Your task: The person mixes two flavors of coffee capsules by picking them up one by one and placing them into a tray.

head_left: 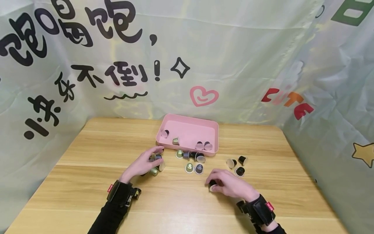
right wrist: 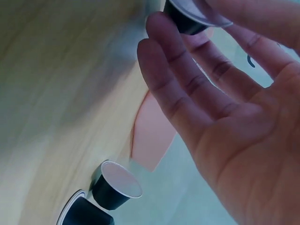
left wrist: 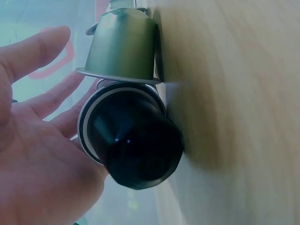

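My right hand (head_left: 229, 184) pinches a black coffee capsule (head_left: 213, 185) between thumb and fingers over the front right of the table. In the right wrist view this capsule (right wrist: 187, 21) shows a pale lid at the top edge. To the left, my left hand (head_left: 143, 163) reaches around a cluster of coffee capsules, thumb and fingers spread apart. A green capsule (left wrist: 123, 47) and a black capsule (left wrist: 140, 136) lie beside the fingers in the left wrist view. The hand partly hides this cluster in the head view.
Behind the hands stands a pink tray (head_left: 190, 125) with several capsules inside. More capsules lie along its front, including a green capsule (head_left: 189, 167) and a dark capsule (head_left: 199, 168). Three black capsules, one being a tipped capsule (head_left: 242, 159), lie right of the tray.
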The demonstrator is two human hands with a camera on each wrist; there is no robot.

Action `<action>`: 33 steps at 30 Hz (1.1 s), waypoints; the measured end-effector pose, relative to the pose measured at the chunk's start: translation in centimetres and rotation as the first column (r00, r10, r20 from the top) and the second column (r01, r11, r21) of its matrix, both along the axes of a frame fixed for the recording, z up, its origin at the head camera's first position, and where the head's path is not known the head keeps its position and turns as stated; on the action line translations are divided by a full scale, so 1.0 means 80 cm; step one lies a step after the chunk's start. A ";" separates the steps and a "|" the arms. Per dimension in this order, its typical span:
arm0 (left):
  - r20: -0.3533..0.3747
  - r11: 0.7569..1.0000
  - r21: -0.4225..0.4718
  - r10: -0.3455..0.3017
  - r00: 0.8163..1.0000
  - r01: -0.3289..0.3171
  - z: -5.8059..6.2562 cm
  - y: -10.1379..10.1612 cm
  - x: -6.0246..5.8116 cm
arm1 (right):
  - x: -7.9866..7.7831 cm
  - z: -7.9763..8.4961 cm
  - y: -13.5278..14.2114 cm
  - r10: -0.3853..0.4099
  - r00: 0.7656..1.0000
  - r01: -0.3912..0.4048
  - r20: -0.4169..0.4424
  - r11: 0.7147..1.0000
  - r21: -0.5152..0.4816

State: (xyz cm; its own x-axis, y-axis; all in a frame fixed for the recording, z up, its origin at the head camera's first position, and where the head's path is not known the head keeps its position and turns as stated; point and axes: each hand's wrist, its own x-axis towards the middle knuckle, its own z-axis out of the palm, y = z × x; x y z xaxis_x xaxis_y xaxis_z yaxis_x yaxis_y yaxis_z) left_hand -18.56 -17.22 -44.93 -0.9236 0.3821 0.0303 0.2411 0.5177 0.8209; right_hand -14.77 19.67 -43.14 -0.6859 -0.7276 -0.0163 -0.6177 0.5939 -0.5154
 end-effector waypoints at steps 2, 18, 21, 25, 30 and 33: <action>0.001 1.000 -0.002 0.001 1.000 -0.001 0.000 0.000 0.000 | -0.001 0.001 -0.001 0.007 1.000 -0.007 -0.016 1.000 -0.024; -0.015 1.000 -0.013 -0.009 1.000 0.009 0.001 0.001 0.001 | -0.013 0.008 -0.006 0.008 0.990 -0.028 -0.141 0.990 -0.140; -0.022 1.000 -0.012 -0.011 1.000 0.011 0.001 0.000 0.001 | -0.014 0.010 -0.007 -0.003 0.992 -0.016 -0.123 0.989 -0.147; -0.030 1.000 -0.010 -0.017 0.999 0.017 0.000 0.000 0.000 | -0.015 0.013 -0.008 -0.023 0.995 0.009 -0.099 0.990 -0.138; -0.030 1.000 -0.009 -0.017 0.999 0.017 0.000 -0.001 0.000 | -0.016 0.015 -0.008 -0.034 0.995 0.019 -0.098 0.988 -0.156; -0.032 1.000 -0.009 -0.019 0.999 0.018 0.000 -0.001 -0.001 | -0.017 0.015 -0.008 -0.037 0.994 0.019 -0.107 0.986 -0.168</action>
